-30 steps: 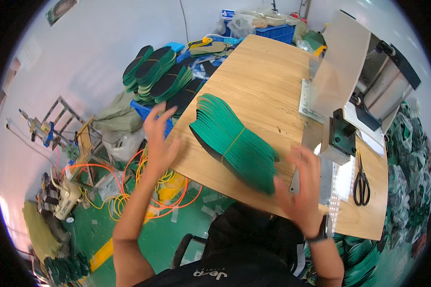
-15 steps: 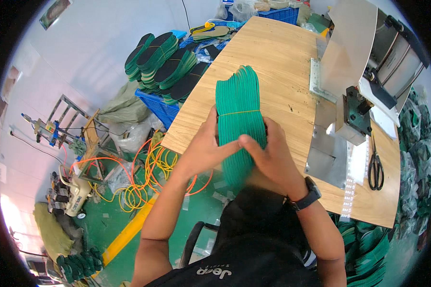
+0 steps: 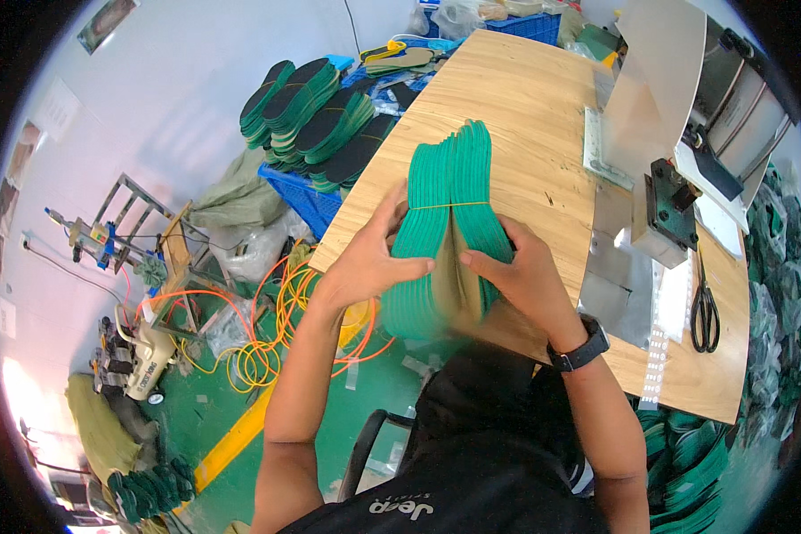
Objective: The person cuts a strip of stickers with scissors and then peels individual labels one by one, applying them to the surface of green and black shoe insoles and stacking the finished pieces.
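Both hands hold a bundle of green insoles (image 3: 436, 178) above the near edge of the table. A thin yellowish rubber band (image 3: 432, 207) circles the bundle around its middle. My left hand (image 3: 365, 267) wraps its left side, the thumb lying across the edges. On the opposite side, my right hand (image 3: 529, 276) grips with its thumb pressed near the centre. Below the band the stack fans apart into two parts, and a beige insole surface (image 3: 455, 271) shows in the gap. The bundle's near end is blurred, and most fingers are hidden behind it.
A wooden table (image 3: 525, 107) carries black scissors (image 3: 705, 307) and a metal press-like machine (image 3: 663, 209) at right. Banded insole stacks (image 3: 303, 98) fill a blue crate (image 3: 298, 196) at left. Orange and yellow hoses (image 3: 258, 329) coil on the green floor. More green insoles (image 3: 685, 472) lie at lower right.
The bundle, closed before, now splits apart below the band, baring a beige surface. My thumbs have moved apart, the left one drawing back leftward.
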Tool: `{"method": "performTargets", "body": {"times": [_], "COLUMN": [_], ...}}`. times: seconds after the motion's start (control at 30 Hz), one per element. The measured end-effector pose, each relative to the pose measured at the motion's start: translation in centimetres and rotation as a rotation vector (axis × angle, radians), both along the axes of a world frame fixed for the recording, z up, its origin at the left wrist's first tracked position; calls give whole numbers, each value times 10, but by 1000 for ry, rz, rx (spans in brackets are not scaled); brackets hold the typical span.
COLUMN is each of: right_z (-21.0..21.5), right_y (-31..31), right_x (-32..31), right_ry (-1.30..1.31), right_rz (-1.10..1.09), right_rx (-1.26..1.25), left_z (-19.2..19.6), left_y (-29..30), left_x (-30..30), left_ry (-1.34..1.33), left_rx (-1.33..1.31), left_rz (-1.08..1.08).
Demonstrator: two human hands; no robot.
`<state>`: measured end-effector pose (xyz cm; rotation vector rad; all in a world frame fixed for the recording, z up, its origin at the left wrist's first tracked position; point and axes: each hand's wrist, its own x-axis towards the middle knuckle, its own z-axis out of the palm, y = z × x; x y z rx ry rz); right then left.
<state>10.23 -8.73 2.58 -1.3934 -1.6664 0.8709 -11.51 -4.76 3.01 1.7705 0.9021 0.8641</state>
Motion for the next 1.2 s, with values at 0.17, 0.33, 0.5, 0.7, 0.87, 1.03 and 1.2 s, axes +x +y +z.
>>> {"method": "performTargets", "body": {"times": [0.17, 0.33, 0.5, 0.7, 0.87, 1.03, 1.2], "right_z": [5, 4, 32, 92, 48, 34, 49], "right_y": [-1, 13, -29, -72, -83, -93, -76], "right_x": [-19, 2, 62, 97, 129, 115, 133], "right_ry": [-450, -433, -471, -466, -569, -450, -7], "right_rz": [-142, -57, 103, 57, 5, 92, 212], "right_rx": [192, 220, 248, 157, 218, 230, -198], "left_z": [22, 3, 2, 50, 76, 55, 39], "left_y": [-8, 40, 128, 180, 86, 25, -16], "left_x": [45, 40, 50, 90, 137, 120, 87], "left_ry": [513, 354, 192, 414, 378, 701, 394], "left_rx": [231, 399, 283, 587, 790, 619, 956], "left_rz": [292, 216, 116, 179, -679, -820, -356]}}
